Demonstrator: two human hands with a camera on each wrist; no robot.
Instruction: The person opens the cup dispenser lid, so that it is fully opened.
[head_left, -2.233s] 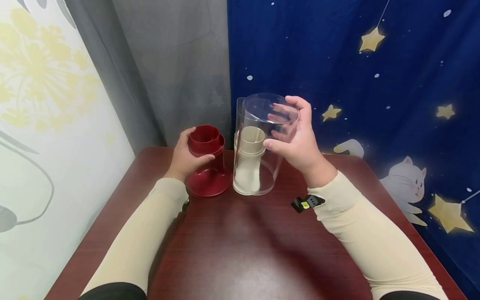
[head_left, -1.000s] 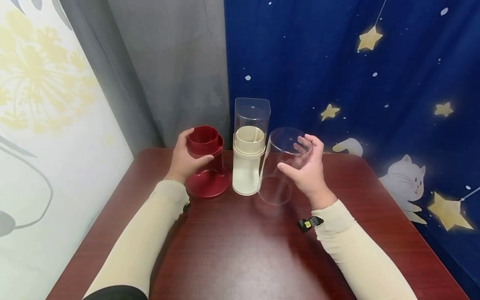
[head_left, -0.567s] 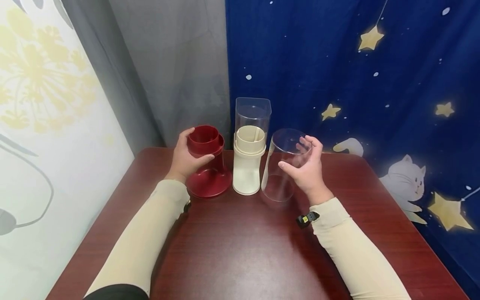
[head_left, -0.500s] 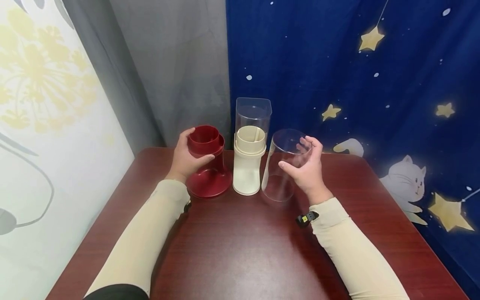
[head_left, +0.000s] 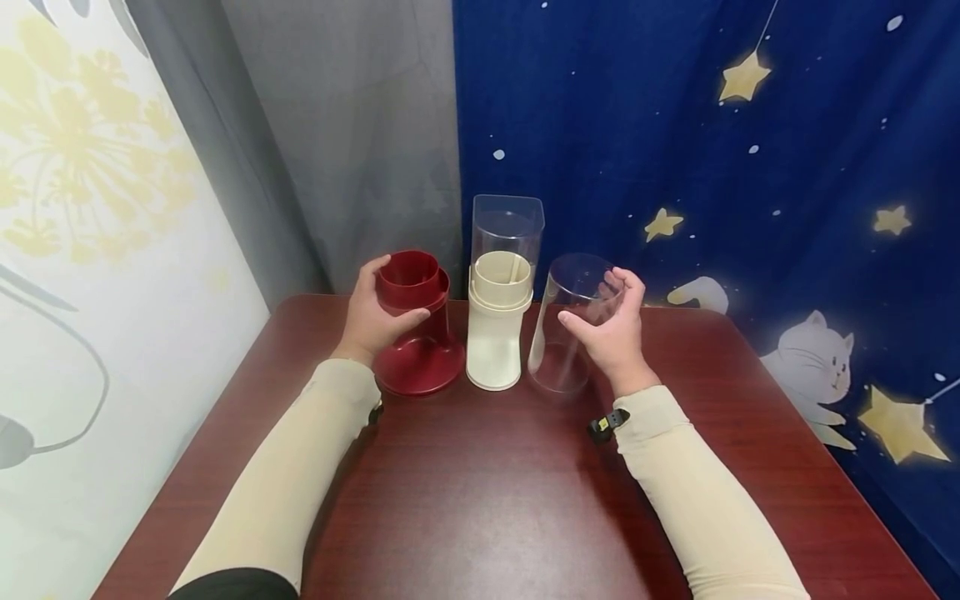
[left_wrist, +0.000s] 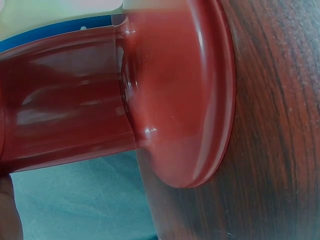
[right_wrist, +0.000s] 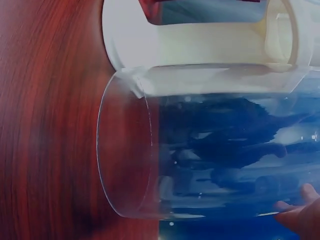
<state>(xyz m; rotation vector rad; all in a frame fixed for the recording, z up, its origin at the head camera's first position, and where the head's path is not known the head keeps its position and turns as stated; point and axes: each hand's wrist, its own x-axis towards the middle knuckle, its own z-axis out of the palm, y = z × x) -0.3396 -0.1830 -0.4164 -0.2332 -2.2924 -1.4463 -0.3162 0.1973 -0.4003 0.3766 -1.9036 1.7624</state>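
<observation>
Cylinder (head_left: 557, 343), clear and near upright, sat in the right hand (head_left: 615, 337), gripped at its upper end, thumb in front, fingers behind; the wide span probably suited its girth. Lower edge was too faint to say whether it met the table (head_left: 480, 500). Left hand (head_left: 367, 322) held the red stand (head_left: 426, 346) high up, likely steadying it on its broad foot. Cream stand (head_left: 495, 329) stood between the hands, just beside the cylinder, clear top piece (head_left: 507, 218) above it. Both forearms (head_left: 697, 492) reached forward and angled inward, thumbs pointing toward each other.
</observation>
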